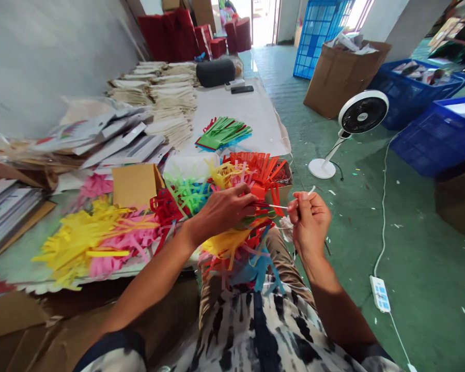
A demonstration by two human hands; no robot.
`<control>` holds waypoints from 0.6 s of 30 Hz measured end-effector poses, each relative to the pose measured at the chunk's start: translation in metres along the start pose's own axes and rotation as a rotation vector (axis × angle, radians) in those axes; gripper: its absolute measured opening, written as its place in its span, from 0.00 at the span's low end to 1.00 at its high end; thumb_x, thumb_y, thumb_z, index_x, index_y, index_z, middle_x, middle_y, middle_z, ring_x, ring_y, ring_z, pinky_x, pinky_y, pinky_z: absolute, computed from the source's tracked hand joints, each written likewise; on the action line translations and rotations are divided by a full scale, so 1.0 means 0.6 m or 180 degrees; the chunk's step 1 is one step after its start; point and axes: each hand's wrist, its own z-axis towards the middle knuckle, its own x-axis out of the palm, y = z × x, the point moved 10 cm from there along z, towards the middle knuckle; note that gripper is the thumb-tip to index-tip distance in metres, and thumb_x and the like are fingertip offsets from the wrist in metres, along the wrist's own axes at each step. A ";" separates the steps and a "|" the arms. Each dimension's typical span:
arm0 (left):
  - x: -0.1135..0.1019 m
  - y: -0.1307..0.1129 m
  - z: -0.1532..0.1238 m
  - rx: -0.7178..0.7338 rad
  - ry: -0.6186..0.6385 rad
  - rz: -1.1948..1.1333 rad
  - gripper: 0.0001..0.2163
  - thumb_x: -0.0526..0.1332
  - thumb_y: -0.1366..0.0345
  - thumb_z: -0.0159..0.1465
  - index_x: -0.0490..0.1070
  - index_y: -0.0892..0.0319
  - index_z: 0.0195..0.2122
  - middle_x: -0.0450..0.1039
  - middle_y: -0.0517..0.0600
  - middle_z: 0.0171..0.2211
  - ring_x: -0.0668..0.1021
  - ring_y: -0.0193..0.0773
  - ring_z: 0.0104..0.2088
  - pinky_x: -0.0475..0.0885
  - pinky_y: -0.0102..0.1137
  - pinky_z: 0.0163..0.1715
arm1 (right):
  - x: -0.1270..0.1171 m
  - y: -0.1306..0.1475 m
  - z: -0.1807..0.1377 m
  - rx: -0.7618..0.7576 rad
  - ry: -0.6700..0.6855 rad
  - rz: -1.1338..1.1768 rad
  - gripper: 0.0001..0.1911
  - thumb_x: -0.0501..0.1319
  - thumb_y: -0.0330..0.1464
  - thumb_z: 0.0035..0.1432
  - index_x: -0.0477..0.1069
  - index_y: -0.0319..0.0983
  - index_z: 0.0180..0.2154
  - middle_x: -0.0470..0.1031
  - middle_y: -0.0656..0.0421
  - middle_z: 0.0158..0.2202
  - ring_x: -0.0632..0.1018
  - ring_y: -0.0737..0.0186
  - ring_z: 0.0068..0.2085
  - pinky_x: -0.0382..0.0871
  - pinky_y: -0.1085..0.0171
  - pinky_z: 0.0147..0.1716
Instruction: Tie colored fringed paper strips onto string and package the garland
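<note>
My left hand (228, 205) is closed at the edge of orange-red fringed paper (258, 191), its fingertips pinching the paper. A thin white string (278, 206) runs from there across to my right hand (310, 219). The fingers of that hand are pinched on the string, and a short white end sticks up above them. Below my left hand, yellow fringed paper (227, 244) and blue fringed paper (261, 269) hang over my lap. Light green fringed paper (189, 194) lies just beyond my left wrist. What my left palm covers is hidden.
Yellow fringe (83, 237) and pink fringe (129, 235) lie on the table at left, near a tan folded card (135, 185). Green fringed paper (227, 133) lies farther back. Stacks of flat packets (116, 137) line the wall. A white fan (322, 168) stands on the floor at right.
</note>
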 end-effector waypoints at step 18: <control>0.035 0.064 -0.077 -0.1453 -0.0259 0.0232 0.25 0.51 0.57 0.80 0.80 0.58 0.29 0.81 0.54 0.32 0.78 0.43 0.35 0.63 0.38 0.36 | 0.063 -0.056 -0.032 -0.0266 0.0735 -0.1692 0.20 0.61 0.49 0.70 0.70 0.42 0.32 0.70 0.66 0.22 0.69 0.67 0.23 0.60 0.66 0.25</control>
